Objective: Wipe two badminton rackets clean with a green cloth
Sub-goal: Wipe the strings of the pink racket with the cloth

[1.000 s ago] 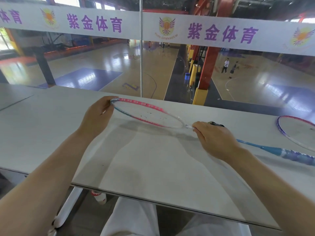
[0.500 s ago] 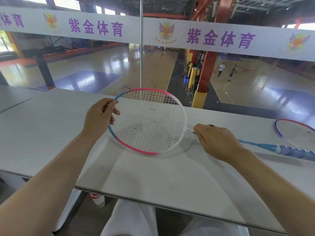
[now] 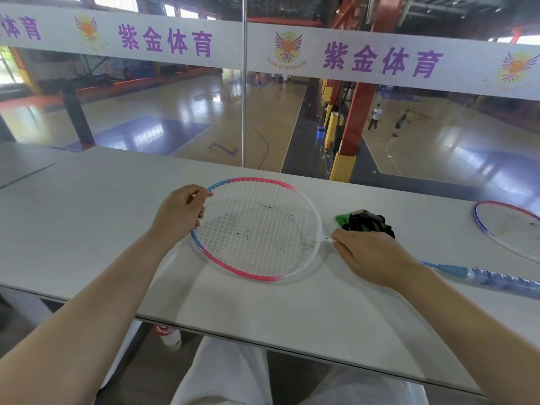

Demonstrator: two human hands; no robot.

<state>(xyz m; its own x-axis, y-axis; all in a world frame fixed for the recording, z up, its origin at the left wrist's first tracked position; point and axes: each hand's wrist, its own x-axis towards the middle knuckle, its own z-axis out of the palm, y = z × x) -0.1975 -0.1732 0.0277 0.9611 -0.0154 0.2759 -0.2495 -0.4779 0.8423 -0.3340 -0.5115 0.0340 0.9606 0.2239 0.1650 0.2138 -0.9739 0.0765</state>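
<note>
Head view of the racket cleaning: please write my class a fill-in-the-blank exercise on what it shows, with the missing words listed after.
1. The left hand holds the pink and blue racket by its ____.
2. The right hand pinches that racket's ____, beside the head.
3. The cloth lying behind the right hand is ____ in colour.
4. The second racket lies on the table to the person's ____.

Missing words: frame; shaft; green; right
</note>
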